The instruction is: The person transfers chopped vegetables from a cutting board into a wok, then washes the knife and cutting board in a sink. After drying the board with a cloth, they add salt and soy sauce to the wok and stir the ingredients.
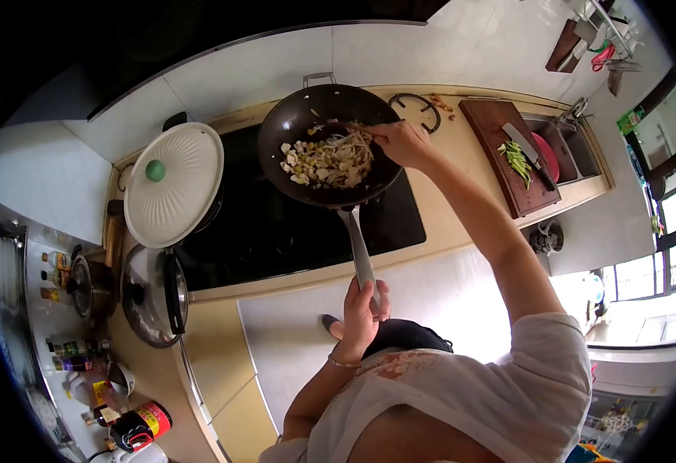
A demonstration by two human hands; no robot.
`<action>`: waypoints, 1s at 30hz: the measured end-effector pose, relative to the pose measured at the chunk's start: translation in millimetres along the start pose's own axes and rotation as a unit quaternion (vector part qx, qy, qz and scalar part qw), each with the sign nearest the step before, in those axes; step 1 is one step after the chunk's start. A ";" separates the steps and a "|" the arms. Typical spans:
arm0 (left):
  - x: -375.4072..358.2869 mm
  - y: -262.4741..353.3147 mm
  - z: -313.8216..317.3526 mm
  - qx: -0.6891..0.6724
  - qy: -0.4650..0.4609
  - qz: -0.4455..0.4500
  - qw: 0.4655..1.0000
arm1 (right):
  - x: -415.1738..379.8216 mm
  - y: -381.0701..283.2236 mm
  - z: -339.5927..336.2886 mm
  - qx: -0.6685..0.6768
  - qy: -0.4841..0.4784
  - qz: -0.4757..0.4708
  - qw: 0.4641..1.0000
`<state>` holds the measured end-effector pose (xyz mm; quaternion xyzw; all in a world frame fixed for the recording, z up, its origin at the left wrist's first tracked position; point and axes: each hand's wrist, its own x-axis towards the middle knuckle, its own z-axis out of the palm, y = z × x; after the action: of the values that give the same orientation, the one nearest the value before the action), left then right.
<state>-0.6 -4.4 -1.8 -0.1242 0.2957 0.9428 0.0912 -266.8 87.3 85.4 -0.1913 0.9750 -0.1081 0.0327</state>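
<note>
A dark wok (pixel 276 174) sits on the black cooktop (pixel 230 239). In it lie pale chopped pieces of food (pixel 330 163) with thin strips among them. My left hand (pixel 361 312) is wrapped round the wok's long metal handle (pixel 359 251). Over the wok's right rim reaches my right hand (pixel 403 144), its fingers closed and their tips just above the food. Something dark seems to extend from those fingertips into the wok, but against the dark metal I cannot make out what it is.
Left of the wok stands a pan with a white lid (pixel 180 189); a glass lid (pixel 149 297) lies nearer. To the right, a cutting board (pixel 481 127) holds a knife (pixel 527 147) and green strips (pixel 515 163) beside the sink (pixel 577 150). Bottles (pixel 141 426) line the left counter.
</note>
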 end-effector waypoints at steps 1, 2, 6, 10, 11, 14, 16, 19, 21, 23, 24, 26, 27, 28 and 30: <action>0.4 -0.3 -0.2 0.001 -0.002 0.002 1.000 | 10.3 -5.0 2.1 0.015 0.029 0.016 0.999; 1.0 -0.4 -0.4 -0.002 -0.001 0.001 1.000 | 20.1 -10.5 6.7 0.015 0.031 0.014 0.999; 0.9 -0.3 -0.4 -0.010 -0.007 0.002 1.000 | 17.3 -20.4 28.0 0.044 0.034 0.034 0.998; 0.5 -0.2 -1.1 -0.004 -0.006 0.000 1.000 | -0.8 -14.2 18.1 0.025 -0.030 -0.015 0.999; -0.3 0.8 -0.8 0.006 -0.003 -0.003 1.000 | 5.8 -12.6 21.1 0.045 -0.010 -0.005 0.999; 0.5 0.8 1.1 0.008 0.004 -0.008 1.000 | 20.4 -9.0 34.6 0.061 -0.015 -0.004 0.998; -0.5 2.5 -0.7 0.005 0.009 -0.015 1.000 | 16.4 -10.2 35.4 0.062 -0.038 -0.007 0.997; 1.3 -0.3 -0.8 0.007 0.012 -0.009 1.000 | 1.7 -0.4 15.3 0.055 -0.022 -0.091 0.994; 0.5 0.7 -0.3 0.005 0.008 -0.012 1.000 | -0.8 -15.2 12.4 0.051 -0.019 -0.092 0.994; 1.2 1.1 0.1 0.004 0.006 -0.014 1.000 | -9.0 -24.0 4.9 0.049 -0.011 -0.095 0.994; 1.4 1.0 -0.4 0.006 0.005 -0.014 1.000 | -16.0 -27.9 -0.5 -0.019 -0.031 -0.083 0.996; 2.2 -0.6 -1.2 -0.006 0.007 -0.004 1.000 | -23.0 -20.4 -3.6 -0.090 -0.049 -0.066 0.993; 3.3 -0.3 -0.9 -0.008 0.003 -0.005 1.000 | -27.4 -3.2 -4.2 -0.072 -0.012 -0.059 0.996; 3.4 -0.2 -1.0 -0.005 0.005 -0.004 1.000 | -32.9 8.4 -7.6 -0.054 0.024 -0.052 0.997; 2.3 -1.1 0.1 -0.002 0.005 -0.007 1.000 | -34.3 19.1 -9.5 -0.005 0.000 0.002 1.000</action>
<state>-2.6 -3.2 -3.0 -0.1307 0.2932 0.9422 0.0959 -243.1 119.5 91.2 -0.1893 0.9760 -0.1031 0.0321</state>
